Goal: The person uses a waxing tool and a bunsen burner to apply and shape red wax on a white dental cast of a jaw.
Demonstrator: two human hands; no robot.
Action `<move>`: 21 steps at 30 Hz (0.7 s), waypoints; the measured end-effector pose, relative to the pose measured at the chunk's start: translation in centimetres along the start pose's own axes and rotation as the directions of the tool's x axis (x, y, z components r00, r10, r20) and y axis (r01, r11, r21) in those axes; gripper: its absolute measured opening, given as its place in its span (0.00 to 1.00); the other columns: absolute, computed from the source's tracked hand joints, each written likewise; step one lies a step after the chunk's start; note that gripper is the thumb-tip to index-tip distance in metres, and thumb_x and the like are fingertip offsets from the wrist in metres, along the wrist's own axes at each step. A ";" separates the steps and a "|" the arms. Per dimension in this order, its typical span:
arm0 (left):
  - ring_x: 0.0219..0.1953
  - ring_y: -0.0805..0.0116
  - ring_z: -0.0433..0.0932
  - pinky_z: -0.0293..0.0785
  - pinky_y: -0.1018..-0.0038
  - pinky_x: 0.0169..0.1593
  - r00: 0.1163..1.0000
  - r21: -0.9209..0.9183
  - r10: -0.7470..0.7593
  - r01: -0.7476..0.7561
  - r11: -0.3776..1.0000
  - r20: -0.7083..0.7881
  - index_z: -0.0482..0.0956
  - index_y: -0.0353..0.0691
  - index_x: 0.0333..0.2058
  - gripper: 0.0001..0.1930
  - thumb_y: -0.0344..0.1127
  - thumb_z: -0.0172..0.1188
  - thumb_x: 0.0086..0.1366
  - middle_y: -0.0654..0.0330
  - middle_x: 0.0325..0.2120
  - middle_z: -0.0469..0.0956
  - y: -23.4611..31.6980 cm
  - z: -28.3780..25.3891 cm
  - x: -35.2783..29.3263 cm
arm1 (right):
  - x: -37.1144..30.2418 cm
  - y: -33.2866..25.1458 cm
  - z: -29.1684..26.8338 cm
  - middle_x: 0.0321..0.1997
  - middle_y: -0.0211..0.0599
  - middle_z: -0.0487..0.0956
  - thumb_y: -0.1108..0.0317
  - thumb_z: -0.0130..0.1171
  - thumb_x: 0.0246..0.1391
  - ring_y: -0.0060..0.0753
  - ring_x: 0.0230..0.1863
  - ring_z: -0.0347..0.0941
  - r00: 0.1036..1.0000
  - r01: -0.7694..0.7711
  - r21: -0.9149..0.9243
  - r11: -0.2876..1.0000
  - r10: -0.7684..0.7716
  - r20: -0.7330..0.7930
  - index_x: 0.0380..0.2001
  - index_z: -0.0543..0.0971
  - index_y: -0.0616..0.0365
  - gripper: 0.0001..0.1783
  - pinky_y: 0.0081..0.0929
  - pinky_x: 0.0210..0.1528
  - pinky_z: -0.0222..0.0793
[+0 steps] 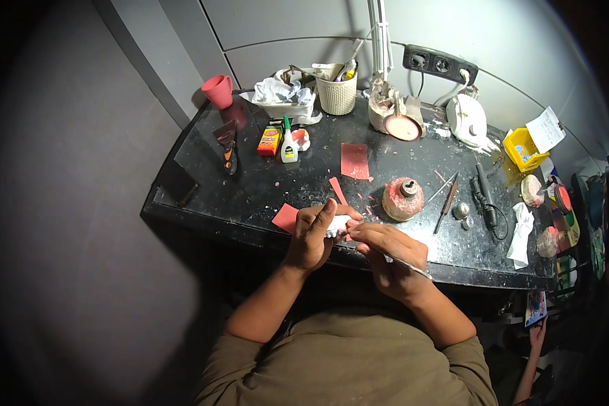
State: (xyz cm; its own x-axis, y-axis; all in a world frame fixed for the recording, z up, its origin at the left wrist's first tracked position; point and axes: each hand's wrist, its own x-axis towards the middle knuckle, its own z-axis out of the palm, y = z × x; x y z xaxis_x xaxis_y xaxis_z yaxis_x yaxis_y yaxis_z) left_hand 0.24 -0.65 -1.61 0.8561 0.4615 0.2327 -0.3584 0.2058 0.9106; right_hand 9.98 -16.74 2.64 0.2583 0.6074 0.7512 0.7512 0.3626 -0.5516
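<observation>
— White, plaster-like: that is the small piece [336, 225] I log in my left hand [311, 237], fingers curled shut around it, held just above the near edge of the tabletop [250, 196]. How does the other side read?

— Right hand [389, 257] is closed in a pen grip on a thin metal tool [406, 264], tip meeting the white piece, shaft trailing back over the wrist. I judge the two hands are pressed together so the tip stays steady.

— Agreed. Moving outward: pink wax-like sheets, one [285, 218] just left of my left hand, a strip [337, 190] just beyond it, a square one [354, 161] further back. Probably kept near for reach.

— Small pinkish burner-shaped pot [402, 199] sits right of the hands, loose slim tools [446, 199] beside it. Packages?

— Back left: an orange-yellow box [269, 141] lying flat, a white bottle with green cap [289, 145] upright beside it, label facing me. A red cup [218, 91] at the corner, a cream basket [336, 95] against the wall. Far right, a yellow bin [525, 149] with a white paper slip [545, 130] leaning on it.
</observation>
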 end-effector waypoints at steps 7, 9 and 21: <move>0.29 0.78 0.80 0.72 0.82 0.34 0.999 0.025 0.001 0.000 1.000 -0.032 0.87 0.30 0.39 0.30 0.54 0.48 0.80 0.59 0.30 0.85 -0.1 0.1 0.1 | -0.1 0.1 -0.1 0.45 0.44 0.87 0.82 0.69 0.55 0.44 0.47 0.86 1.000 0.008 -0.018 1.000 -0.007 0.023 0.45 0.84 0.63 0.14 0.33 0.47 0.83; 0.30 0.77 0.81 0.72 0.82 0.34 1.000 0.025 -0.012 0.013 1.000 -0.016 0.87 0.30 0.39 0.30 0.54 0.48 0.80 0.59 0.30 0.85 0.0 0.0 0.1 | 0.0 0.0 -0.2 0.45 0.44 0.87 0.82 0.69 0.55 0.44 0.48 0.86 1.000 0.004 -0.018 1.000 -0.003 0.028 0.45 0.84 0.63 0.13 0.34 0.48 0.83; 0.33 0.72 0.83 0.77 0.76 0.39 0.999 -0.005 -0.041 0.041 0.999 -0.006 0.86 0.27 0.39 0.29 0.50 0.46 0.82 0.54 0.31 0.86 -0.1 -0.4 0.1 | -0.1 0.4 0.0 0.44 0.46 0.87 0.81 0.68 0.56 0.44 0.45 0.87 0.999 -0.037 0.038 0.999 0.037 -0.001 0.45 0.84 0.64 0.13 0.33 0.48 0.82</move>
State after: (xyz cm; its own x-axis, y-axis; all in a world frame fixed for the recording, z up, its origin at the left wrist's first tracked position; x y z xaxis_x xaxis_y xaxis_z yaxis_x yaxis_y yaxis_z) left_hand 0.23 -0.26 -1.80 0.8678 0.4578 0.1935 -0.3254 0.2291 0.9174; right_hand 10.28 -16.66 2.40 0.2868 0.6197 0.7306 0.7172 0.3667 -0.5926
